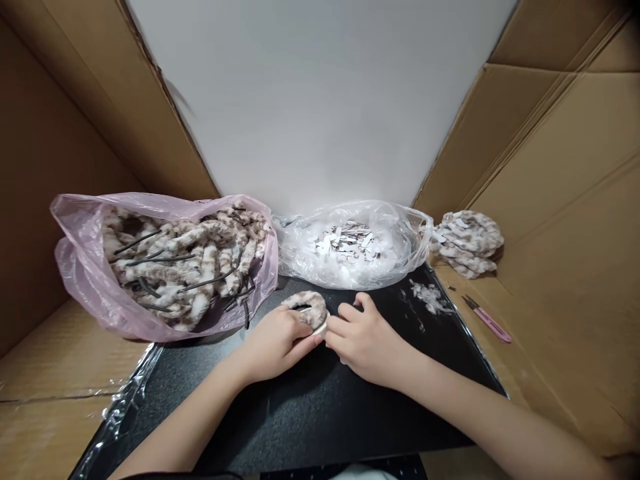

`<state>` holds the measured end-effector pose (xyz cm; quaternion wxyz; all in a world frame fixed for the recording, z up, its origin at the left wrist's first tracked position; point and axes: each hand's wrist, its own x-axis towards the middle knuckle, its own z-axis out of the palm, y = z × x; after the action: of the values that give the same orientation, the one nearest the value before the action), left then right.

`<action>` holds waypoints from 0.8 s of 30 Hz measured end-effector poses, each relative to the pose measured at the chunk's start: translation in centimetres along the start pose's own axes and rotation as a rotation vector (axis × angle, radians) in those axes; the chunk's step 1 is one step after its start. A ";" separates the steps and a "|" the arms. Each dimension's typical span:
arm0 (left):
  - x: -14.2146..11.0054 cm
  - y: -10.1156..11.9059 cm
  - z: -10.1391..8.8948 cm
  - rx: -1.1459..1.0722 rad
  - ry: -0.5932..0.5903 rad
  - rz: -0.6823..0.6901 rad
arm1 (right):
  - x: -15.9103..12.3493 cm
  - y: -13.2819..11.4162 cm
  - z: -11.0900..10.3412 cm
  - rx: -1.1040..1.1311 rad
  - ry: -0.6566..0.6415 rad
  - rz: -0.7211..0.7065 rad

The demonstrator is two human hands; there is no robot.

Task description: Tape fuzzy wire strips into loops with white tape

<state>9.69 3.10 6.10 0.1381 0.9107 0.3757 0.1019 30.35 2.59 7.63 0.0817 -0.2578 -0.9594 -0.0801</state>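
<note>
A furry ring [316, 305], mottled white and brown, is held over the black tabletop by my left hand [283, 340], whose fingers and thumb close on its near side. A pale rim or strip [321, 329] shows along the ring's lower right edge. Right beside that edge is my right hand [367, 343], with its fingers curled in and the index finger bent upward. Whatever its fingertips pinch is hidden or too small to make out.
A pink plastic bag [273, 260] of furry strips with dark cords lies at left. Behind my hands, a clear bag [300, 260] holds small white-tipped pieces. At right are a furry pile [470, 243], fluff [431, 298] and pink-handled snips [487, 321]. Cardboard walls [565, 220] flank the table.
</note>
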 end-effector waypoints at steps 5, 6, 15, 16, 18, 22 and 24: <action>-0.7 1.4 -2.7 -0.050 0.030 0.027 | -0.9 -2.1 -2.0 -0.051 0.203 -0.105; -1.0 1.4 -3.6 -0.055 0.035 0.025 | -1.2 -2.6 -2.3 -0.050 0.233 -0.109; -3.3 0.3 -6.2 0.312 0.207 -0.105 | -5.6 0.2 -4.7 0.235 0.303 0.243; -2.9 0.3 -4.7 0.359 0.232 -0.097 | -5.8 0.7 -4.7 0.325 0.276 0.301; -2.0 0.0 -1.6 0.443 0.278 -0.122 | -6.1 1.2 -4.1 0.511 0.194 0.391; -1.2 -1.5 2.5 0.506 0.256 -0.161 | -7.2 1.6 -1.3 0.790 0.167 0.504; -1.2 -1.9 3.1 0.489 0.267 -0.187 | -7.6 1.9 0.6 0.907 0.265 0.570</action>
<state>8.51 3.05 2.47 -0.1276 0.8569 0.4861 0.1142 37.70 0.67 5.72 0.3233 -0.4340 -0.7714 0.3347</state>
